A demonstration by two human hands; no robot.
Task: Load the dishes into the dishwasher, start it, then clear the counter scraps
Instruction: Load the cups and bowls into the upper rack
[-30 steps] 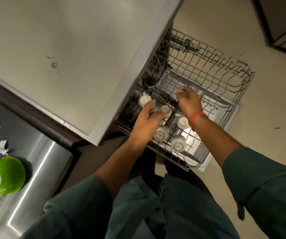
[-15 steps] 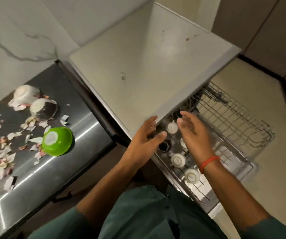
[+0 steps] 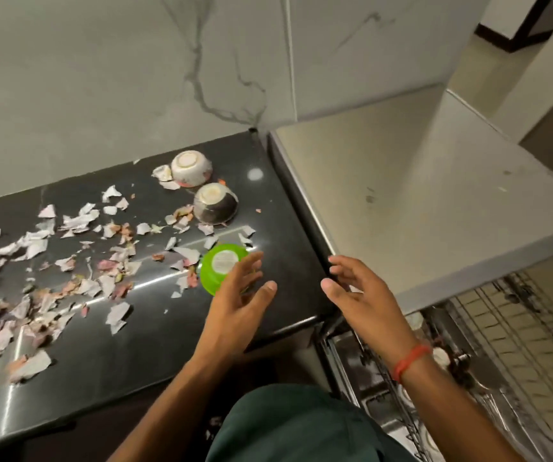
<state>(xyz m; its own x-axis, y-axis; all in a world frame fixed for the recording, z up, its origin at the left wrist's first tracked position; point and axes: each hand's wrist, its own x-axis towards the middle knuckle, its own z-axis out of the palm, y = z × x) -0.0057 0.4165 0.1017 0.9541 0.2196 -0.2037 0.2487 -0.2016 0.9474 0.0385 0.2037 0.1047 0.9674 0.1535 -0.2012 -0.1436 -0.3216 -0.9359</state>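
Three bowls stand upside down on the black counter (image 3: 141, 355): a green bowl (image 3: 220, 266), a dark bowl (image 3: 215, 204) and a white bowl (image 3: 191, 169) behind it. My left hand (image 3: 240, 296) hovers open over the near right side of the green bowl, fingers spread, holding nothing. My right hand (image 3: 356, 291), with a red band at the wrist, is open and empty above the counter's right edge. The dishwasher rack (image 3: 514, 355) is pulled out at the lower right, with a white cup (image 3: 441, 356) partly hidden behind my right wrist.
Torn paper scraps (image 3: 68, 255) litter the left and middle of the counter. The pale dishwasher top (image 3: 418, 195) stands to the right of the counter. A marble wall (image 3: 135, 78) backs both. My green clothing fills the bottom centre.
Both hands have left the rack and moved left and up to the counter. My view has swung from the rack to the counter. The left hand now reaches the green bowl.
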